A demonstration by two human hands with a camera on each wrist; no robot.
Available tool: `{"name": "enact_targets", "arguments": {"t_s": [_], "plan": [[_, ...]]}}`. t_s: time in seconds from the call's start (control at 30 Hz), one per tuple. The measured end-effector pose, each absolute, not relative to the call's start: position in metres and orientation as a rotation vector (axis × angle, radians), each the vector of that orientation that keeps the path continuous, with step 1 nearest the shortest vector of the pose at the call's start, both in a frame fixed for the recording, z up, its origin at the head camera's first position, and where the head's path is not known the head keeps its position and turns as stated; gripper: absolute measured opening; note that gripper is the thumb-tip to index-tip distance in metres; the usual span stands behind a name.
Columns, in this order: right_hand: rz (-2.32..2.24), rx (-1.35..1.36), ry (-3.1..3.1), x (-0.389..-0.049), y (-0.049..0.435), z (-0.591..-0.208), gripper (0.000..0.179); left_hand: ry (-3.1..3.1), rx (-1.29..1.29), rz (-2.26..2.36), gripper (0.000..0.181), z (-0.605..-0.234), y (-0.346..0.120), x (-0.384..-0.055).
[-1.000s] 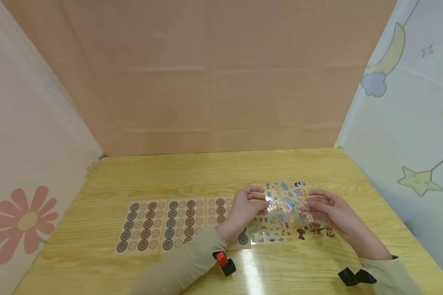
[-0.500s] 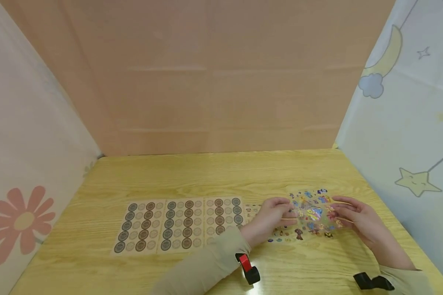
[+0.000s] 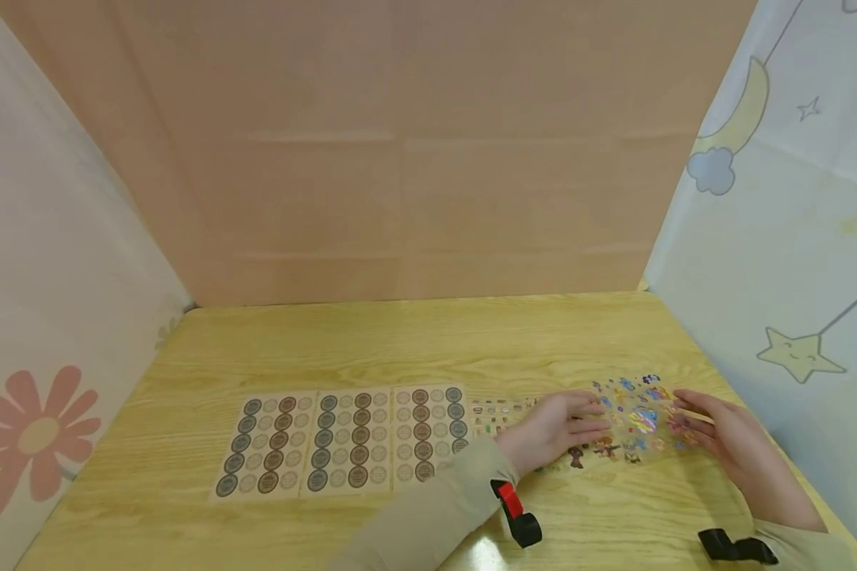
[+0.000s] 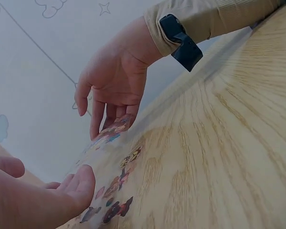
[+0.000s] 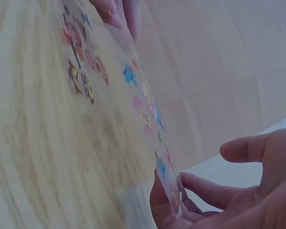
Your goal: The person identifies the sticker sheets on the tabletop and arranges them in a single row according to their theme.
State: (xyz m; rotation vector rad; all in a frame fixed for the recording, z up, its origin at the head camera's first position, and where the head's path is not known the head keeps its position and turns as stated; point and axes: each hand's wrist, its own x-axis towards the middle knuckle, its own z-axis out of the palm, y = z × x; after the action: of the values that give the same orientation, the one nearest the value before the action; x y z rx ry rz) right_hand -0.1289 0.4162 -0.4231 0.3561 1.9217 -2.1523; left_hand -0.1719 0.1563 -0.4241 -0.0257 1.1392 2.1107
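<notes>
A transparent sticker sheet (image 3: 643, 419) printed with small colourful figures is raised over the right part of the table. My right hand (image 3: 739, 448) holds its right edge between the fingers, and in the right wrist view the thumb stands away from the sheet (image 5: 145, 114). At the left edge is my left hand (image 3: 560, 430), its fingers fairly straight and fingertips right at the sheet; its thumb is apart in the left wrist view. Below lies another clear sheet with brown character stickers (image 3: 605, 448) and small item stickers (image 3: 498, 408), partly hidden by the left hand.
Three kraft-paper sheets of round labels lie side by side: a left sheet (image 3: 264, 444), a middle sheet (image 3: 348, 440) and a right sheet (image 3: 428, 428). They rest on a wood-grain table (image 3: 371, 341). A peach backdrop (image 3: 371, 198) and patterned side walls enclose it.
Both hands have moved right with the colourful transparent sheet, away from the label sheets. The left fingers have straightened somewhat, and the right label sheet shows more fully.
</notes>
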Motion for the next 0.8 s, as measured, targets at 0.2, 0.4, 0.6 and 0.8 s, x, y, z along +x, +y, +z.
{"name": "enact_targets", "arguments": {"t_s": [0.2,0.4,0.6,0.8], "plan": [[-2.197,0.319,1.901,-0.127,0.427,-0.431,0.035,1.041,-0.113,2.167,0.039,-0.429,0.17,-0.171],[-2.254,0.268,1.882,-0.125,0.435,-0.437,0.04,0.931,-0.228,2.248,0.052,-0.431,0.181,-0.17],[-2.284,0.252,1.866,-0.124,0.44,-0.439,0.042,0.827,-0.243,2.222,0.075,-0.43,0.184,-0.171],[-2.35,0.226,1.813,-0.121,0.447,-0.441,0.04,0.867,-0.241,2.167,0.081,-0.429,0.189,-0.172]]}}
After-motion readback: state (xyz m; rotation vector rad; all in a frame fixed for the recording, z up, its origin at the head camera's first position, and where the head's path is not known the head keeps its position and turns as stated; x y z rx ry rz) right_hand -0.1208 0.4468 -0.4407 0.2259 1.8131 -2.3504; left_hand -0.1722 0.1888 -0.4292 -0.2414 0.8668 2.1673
